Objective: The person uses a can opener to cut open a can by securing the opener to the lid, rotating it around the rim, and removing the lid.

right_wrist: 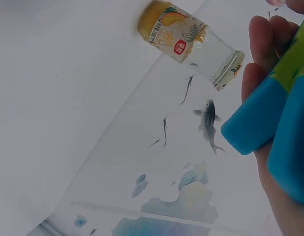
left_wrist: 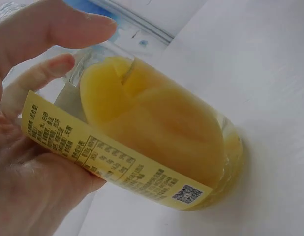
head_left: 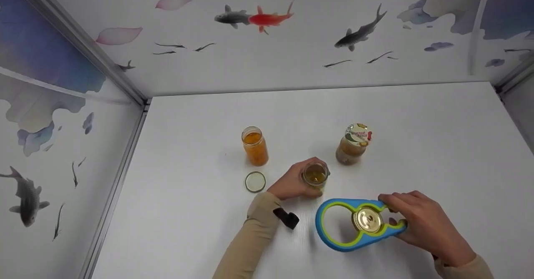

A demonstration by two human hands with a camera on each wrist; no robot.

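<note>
My left hand (head_left: 292,183) grips an open glass jar (head_left: 316,175) of yellow fruit in liquid. In the left wrist view the jar's yellow printed label (left_wrist: 117,157) faces the camera, and the fingers curl round its upper part. To the right, my right hand (head_left: 427,222) holds the handles of a blue and green jar opener (head_left: 373,240) above the table. A gold lid (head_left: 369,219) sits in the opener's smaller ring. In the right wrist view only the opener's blue handle ends (right_wrist: 255,118) and part of the green show.
An uncapped jar of orange fruit (head_left: 256,152) stands at the back left, with a loose lid (head_left: 255,182) lying in front of it. A capped jar (head_left: 349,152) stands at the back right. Fish-patterned walls (head_left: 292,62) border the white table (head_left: 187,145).
</note>
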